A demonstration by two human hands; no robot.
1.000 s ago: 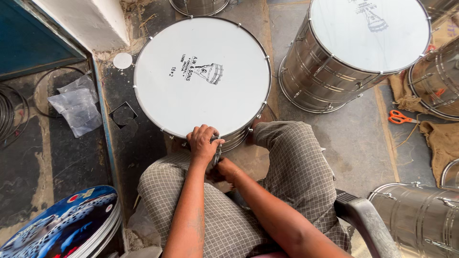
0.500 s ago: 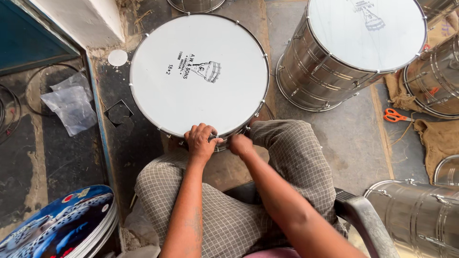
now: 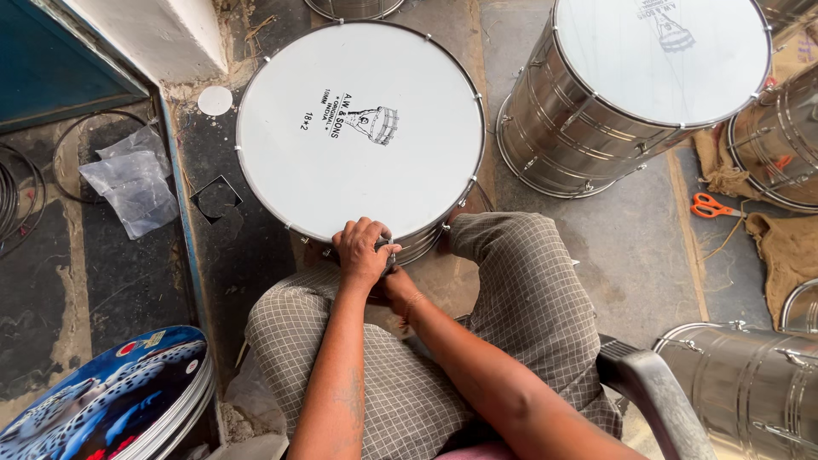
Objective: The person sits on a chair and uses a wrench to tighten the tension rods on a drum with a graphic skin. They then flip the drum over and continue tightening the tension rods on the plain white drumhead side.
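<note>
Hands (image 3: 368, 255) at drum (image 3: 358, 128) rim; 2nd drum (image 3: 630, 94), scissors (image 3: 709, 205) nearby.

drum-making workshop, work done at floor level. several steel-shelled drums (image 3: 596, 128) stand on rough concrete floor (image 3: 630, 255), white skins fitted. stack of printed drum heads (image 3: 111, 400) lower left, wire hoops (image 3: 13, 196) by wall, orange scissors (image 3: 709, 205) and burlap sacking (image 3: 788, 247) lying loose on floor.
</note>
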